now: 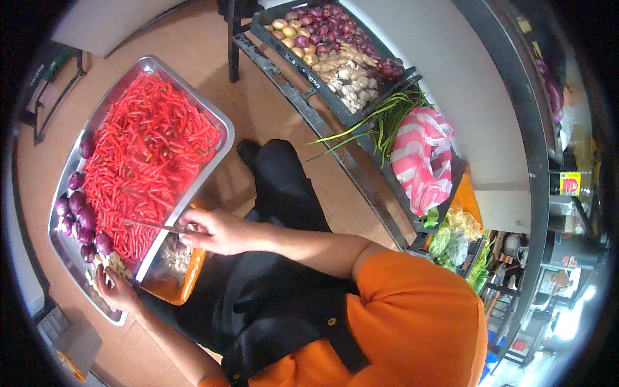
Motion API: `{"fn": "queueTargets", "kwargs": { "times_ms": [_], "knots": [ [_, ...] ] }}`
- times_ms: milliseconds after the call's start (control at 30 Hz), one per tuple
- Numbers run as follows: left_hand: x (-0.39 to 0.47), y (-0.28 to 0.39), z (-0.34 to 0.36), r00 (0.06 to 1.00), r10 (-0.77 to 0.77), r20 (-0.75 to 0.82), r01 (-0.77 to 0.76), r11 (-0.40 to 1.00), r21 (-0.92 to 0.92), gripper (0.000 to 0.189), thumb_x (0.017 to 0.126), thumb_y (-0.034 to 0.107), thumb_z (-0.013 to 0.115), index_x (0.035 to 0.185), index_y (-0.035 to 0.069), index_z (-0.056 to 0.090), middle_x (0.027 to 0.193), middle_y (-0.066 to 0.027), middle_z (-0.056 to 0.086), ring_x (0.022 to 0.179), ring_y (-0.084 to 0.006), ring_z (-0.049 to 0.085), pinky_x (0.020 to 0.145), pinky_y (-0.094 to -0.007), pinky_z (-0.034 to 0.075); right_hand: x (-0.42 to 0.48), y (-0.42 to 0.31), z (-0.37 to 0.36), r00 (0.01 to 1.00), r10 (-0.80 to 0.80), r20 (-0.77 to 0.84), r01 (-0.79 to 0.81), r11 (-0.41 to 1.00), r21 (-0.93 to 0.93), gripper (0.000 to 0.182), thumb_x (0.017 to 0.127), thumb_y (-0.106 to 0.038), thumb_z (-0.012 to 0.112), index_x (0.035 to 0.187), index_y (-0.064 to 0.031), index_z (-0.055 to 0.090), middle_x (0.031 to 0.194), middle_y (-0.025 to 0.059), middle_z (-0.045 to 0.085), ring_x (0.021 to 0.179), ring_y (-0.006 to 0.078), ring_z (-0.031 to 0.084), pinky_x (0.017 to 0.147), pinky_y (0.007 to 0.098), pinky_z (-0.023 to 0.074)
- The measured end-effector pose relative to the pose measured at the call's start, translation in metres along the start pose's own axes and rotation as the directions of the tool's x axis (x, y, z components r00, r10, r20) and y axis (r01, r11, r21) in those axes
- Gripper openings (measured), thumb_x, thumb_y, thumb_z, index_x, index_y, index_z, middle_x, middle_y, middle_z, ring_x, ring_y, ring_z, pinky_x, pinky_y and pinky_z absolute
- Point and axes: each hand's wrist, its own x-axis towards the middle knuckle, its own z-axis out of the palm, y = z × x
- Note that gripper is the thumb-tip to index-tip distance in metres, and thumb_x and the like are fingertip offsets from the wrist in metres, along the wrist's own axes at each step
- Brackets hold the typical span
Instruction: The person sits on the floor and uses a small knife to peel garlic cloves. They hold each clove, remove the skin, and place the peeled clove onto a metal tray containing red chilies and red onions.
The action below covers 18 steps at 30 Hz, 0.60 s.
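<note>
My right hand [210, 232] grips a small knife [152, 225], its blade reaching over the rim of a large metal tray [225, 128]. Red chillies [145, 159] fill most of that tray. Peeled shallots or small red onions [86, 217] lie along its left side. At the near left corner are pale peeled garlic cloves [117, 265], where my left hand [116, 292] rests with its fingertips among them. Whether those fingers hold a clove is unclear. Between my hands, an orange-edged container [186, 285] holds papery peelings [175, 254].
A black crate [297, 67] on a low metal rack holds onions, shallots, ginger and garlic bulbs [350, 89]. Beside it lie long green stalks [387, 123] and a pink-striped plastic bag [423, 155]. A dark-edged counter [529, 193] curves along the right. Bagged leafy vegetables [447, 242] sit below.
</note>
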Motion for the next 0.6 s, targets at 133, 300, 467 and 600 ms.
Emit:
{"fn": "queueTargets", "kwargs": {
  "times_ms": [133, 300, 467, 600],
  "knots": [
    [-0.002, 0.007, 0.001, 0.997, -0.079, -0.027, 0.078, 0.997, -0.025, 0.028, 0.098, 0.026, 0.065, 0.115, 0.006, 0.074, 0.113, -0.0107, 0.074, 0.104, -0.0244, 0.070, 0.091, -0.0354, 0.052, -0.010, -0.055, -0.129, 0.905, 0.420, 0.073, -0.418, 0.840, 0.346, 0.041, 0.095, -0.021, 0.068, 0.131, -0.0052, 0.057, 0.073, -0.0006, 0.063, 0.045, 0.0025, 0.047, 0.037, 0.0209, 0.0369],
    [-0.005, 0.002, 0.000, 0.996, -0.078, -0.032, 0.081, 0.993, 0.090, 0.032, 0.100, 0.029, 0.062, 0.119, 0.005, 0.072, 0.110, -0.0093, 0.075, 0.100, -0.0210, 0.071, 0.087, -0.0338, 0.054, -0.031, -0.042, -0.353, 0.722, 0.538, -0.436, -0.276, 0.801, 0.531, 0.033, 0.080, -0.016, 0.067, 0.112, -0.0054, 0.066, 0.065, 0.0026, 0.061, 0.045, 0.0103, 0.047, 0.038, 0.0273, 0.0360],
    [0.000, 0.005, 0.012, 0.968, -0.241, 0.071, 0.239, 0.970, 0.040, 0.034, 0.102, 0.030, 0.059, 0.122, 0.005, 0.070, 0.107, -0.0125, 0.073, 0.091, -0.0209, 0.070, 0.077, -0.0346, 0.054, -0.096, 0.054, -0.569, 0.278, 0.548, -0.789, -0.096, 0.833, 0.545, 0.013, 0.090, -0.005, 0.055, 0.100, 0.0032, 0.056, 0.080, 0.0139, 0.062, 0.056, 0.0199, 0.056, 0.044, 0.0325, 0.0432],
    [-0.001, -0.008, 0.006, 0.992, -0.125, 0.020, 0.125, 0.992, 0.024, 0.034, 0.102, 0.027, 0.058, 0.122, 0.002, 0.069, 0.117, -0.0146, 0.071, 0.105, -0.0231, 0.068, 0.088, -0.0344, 0.054, -0.072, 0.099, -0.591, -0.076, 0.417, -0.906, -0.291, 0.859, 0.420, 0.017, 0.090, -0.004, 0.053, 0.101, 0.0072, 0.058, 0.083, 0.0170, 0.065, 0.059, 0.0264, 0.063, 0.045, 0.0373, 0.0456]
  ]
}}
